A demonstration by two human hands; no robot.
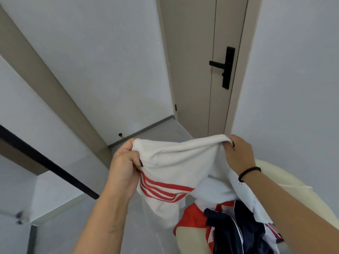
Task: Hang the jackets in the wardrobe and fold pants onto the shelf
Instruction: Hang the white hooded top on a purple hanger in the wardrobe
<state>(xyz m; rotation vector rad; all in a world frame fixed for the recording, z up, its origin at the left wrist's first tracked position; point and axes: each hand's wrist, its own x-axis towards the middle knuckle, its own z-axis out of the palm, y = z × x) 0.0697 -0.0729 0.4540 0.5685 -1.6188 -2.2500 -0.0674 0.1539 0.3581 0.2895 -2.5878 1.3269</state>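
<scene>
Left hand (124, 162), fingers curled tight, grips one top corner of a white garment with red stripes (174, 167); right hand (236, 153), beaded bracelet (249, 173) at the wrist, pinches the opposite corner. Garment held stretched between them, hanging above a heap of red, navy and white clothes (225, 226) on a cream seat (286, 182). Behind: closed beige door (194, 70), black handle (222, 66).
</scene>
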